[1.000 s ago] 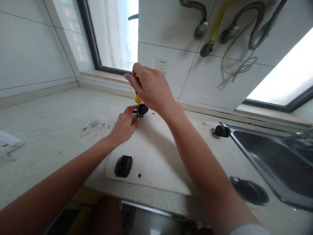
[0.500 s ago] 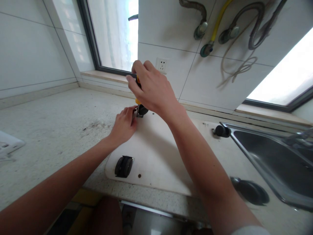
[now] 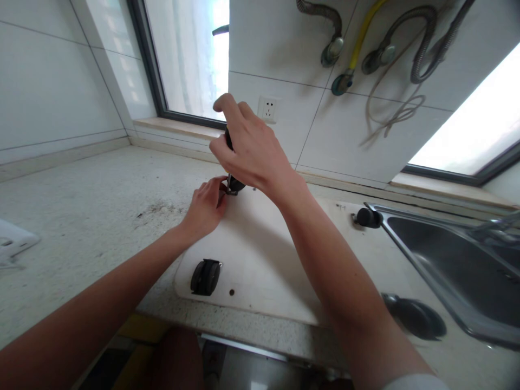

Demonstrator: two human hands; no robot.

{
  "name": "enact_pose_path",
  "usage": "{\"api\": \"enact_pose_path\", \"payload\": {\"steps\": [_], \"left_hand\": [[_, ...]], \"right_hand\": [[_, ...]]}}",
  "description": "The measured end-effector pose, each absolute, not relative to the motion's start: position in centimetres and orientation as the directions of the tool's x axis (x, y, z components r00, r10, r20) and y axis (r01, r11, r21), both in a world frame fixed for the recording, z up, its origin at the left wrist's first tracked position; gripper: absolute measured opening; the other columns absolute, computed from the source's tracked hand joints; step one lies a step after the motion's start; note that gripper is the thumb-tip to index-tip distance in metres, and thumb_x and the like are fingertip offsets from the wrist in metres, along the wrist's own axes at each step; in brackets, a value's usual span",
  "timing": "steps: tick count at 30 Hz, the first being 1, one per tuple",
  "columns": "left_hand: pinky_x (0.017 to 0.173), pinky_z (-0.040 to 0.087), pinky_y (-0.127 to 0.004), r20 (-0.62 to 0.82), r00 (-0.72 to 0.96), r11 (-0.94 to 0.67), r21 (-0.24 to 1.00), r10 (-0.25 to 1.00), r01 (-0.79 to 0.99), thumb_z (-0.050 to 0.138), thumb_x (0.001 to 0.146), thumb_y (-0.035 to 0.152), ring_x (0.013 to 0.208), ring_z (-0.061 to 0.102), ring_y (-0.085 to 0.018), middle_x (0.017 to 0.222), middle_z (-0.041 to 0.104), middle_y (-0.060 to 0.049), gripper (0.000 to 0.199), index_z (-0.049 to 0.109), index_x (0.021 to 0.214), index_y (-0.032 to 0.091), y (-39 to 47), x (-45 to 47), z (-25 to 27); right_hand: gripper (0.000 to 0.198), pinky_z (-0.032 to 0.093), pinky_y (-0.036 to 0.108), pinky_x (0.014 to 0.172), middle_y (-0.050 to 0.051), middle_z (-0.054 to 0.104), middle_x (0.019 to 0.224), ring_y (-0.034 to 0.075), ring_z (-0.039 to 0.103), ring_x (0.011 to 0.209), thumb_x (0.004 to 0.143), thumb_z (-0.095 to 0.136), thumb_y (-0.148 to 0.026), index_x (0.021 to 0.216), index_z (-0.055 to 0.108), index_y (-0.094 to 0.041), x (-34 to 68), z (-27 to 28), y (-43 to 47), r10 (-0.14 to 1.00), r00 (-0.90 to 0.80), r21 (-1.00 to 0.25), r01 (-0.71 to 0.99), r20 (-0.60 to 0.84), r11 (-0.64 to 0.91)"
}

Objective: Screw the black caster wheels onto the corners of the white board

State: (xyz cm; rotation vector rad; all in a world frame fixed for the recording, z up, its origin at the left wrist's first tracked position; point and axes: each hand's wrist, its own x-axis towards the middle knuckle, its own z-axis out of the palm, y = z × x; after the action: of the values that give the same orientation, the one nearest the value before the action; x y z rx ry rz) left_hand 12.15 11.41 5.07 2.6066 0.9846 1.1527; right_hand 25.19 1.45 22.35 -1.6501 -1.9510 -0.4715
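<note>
My right hand [image 3: 254, 149] is closed around the handle of a screwdriver [image 3: 228, 140], its index finger lifted off. The handle is mostly hidden by the hand, and the thin shaft points down at the metal plate of a black caster wheel [image 3: 237, 184]. This caster sits at the far left corner of a white board [image 3: 260, 260] lying flat on the counter. With fingers and thumb pinched at the plate's left side, my left hand [image 3: 204, 207] holds the caster; its fingertips are partly hidden. Another caster [image 3: 206, 277] stands at the board's near left corner.
Two more casters, one far right [image 3: 369, 218] and one near right [image 3: 420, 318], are beside the steel sink [image 3: 426, 271]. Dark debris [image 3: 160, 209] lies on the speckled counter [image 3: 101, 216]. A white object [image 3: 18, 238] is at the left edge. Hoses and a socket [image 3: 268, 109] are on the wall.
My right hand's fingers have shifted on the screwdriver handle; the index finger has risen and the yellow part of the handle is now mostly covered. My left hand stays at the caster.
</note>
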Motion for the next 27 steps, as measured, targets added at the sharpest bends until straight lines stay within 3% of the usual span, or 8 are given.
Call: {"api": "enact_pose_path", "payload": {"steps": [2,7,11,15,20,24,27], "left_hand": [[0.103,0.059,-0.057,0.598,0.515,-0.777,0.343,0.614,0.528,0.055,0.101,0.015,0.124,0.074,-0.042,0.129,0.081,-0.020,0.043,0.060,0.143,0.015,11.5,12.2,5.3],[0.104,0.060,-0.054,0.591,0.518,-0.780,0.376,0.618,0.500,0.056,0.101,0.013,0.118,0.077,-0.038,0.123,0.084,-0.017,0.050,0.056,0.151,0.016,11.4,12.1,5.8],[0.102,0.061,-0.051,0.597,0.496,-0.767,0.383,0.631,0.515,0.057,0.100,0.011,0.115,0.079,-0.037,0.120,0.085,-0.014,0.053,0.055,0.152,0.018,11.1,12.0,6.0],[0.099,0.062,-0.051,0.588,0.505,-0.760,0.344,0.632,0.551,0.057,0.104,0.016,0.112,0.079,-0.038,0.117,0.085,-0.016,0.041,0.060,0.144,0.017,11.0,11.9,6.2],[0.097,0.061,-0.048,0.572,0.510,-0.753,0.348,0.643,0.559,0.058,0.104,0.016,0.112,0.080,-0.037,0.116,0.085,-0.015,0.037,0.061,0.141,0.018,11.3,11.8,6.1],[0.095,0.061,-0.046,0.580,0.486,-0.740,0.356,0.654,0.571,0.060,0.105,0.019,0.111,0.081,-0.036,0.114,0.085,-0.013,0.032,0.063,0.137,0.021,11.4,11.9,6.0],[0.094,0.061,-0.046,0.572,0.479,-0.726,0.349,0.666,0.593,0.059,0.106,0.021,0.111,0.080,-0.038,0.113,0.084,-0.015,0.026,0.066,0.131,0.020,11.4,11.9,6.0]], "right_hand": [[0.025,0.051,0.042,0.090,0.012,0.071,0.129,0.032,0.070,0.109,0.118,0.045,-0.031,0.137,0.058,-0.024,25.1,22.4,1.4,0.803,-0.077,-0.086,0.984,0.591,0.157],[0.028,0.049,0.040,0.088,0.010,0.072,0.130,0.027,0.069,0.106,0.111,0.049,-0.022,0.136,0.059,-0.027,25.2,22.2,1.6,0.772,-0.139,-0.095,0.964,0.620,0.249],[0.025,0.047,0.043,0.082,0.012,0.074,0.120,0.029,0.066,0.096,0.116,0.043,-0.034,0.128,0.062,-0.022,25.4,22.0,2.0,0.761,-0.139,-0.082,0.966,0.634,0.244],[0.027,0.047,0.042,0.084,0.011,0.073,0.129,0.028,0.067,0.105,0.108,0.050,-0.021,0.133,0.060,-0.024,25.1,22.3,1.6,0.761,-0.229,-0.075,0.937,0.607,0.342],[0.017,0.046,0.042,0.083,0.011,0.073,0.130,0.032,0.069,0.107,0.116,0.048,-0.034,0.126,0.060,-0.027,24.6,22.4,1.1,0.795,-0.162,-0.104,0.957,0.585,0.272],[0.030,0.047,0.042,0.085,0.010,0.073,0.129,0.031,0.069,0.103,0.109,0.051,-0.022,0.138,0.056,-0.028,24.6,22.4,1.0,0.778,-0.225,-0.115,0.928,0.586,0.354],[0.024,0.047,0.041,0.083,0.010,0.074,0.124,0.032,0.068,0.103,0.108,0.058,-0.030,0.132,0.056,-0.028,24.5,22.4,0.9,0.794,-0.188,-0.124,0.942,0.577,0.313]]}}
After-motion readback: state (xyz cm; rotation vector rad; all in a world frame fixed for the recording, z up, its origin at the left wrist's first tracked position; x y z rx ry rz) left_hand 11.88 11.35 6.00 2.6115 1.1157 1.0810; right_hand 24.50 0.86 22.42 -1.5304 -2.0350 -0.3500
